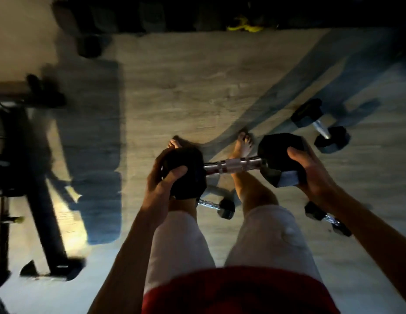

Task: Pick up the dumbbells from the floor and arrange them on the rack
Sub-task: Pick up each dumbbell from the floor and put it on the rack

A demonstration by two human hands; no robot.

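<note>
Big hex dumbbell [233,166] held level in front of thighs, off floor [197,87]. Left hand [162,184] curls round left head, right hand [308,168] cups right head, thumb over top. Three more on floor: medium dumbbell [321,125] right of bare feet, small dumbbell [220,207] between legs, another small dumbbell [326,219] under right forearm. Dark metal frame [38,177] at left, blurred.

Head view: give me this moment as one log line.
phase: pick-up | held dumbbell: off floor, roughly level | left hand: grips left head | right hand: grips right head | floor dumbbells: three
</note>
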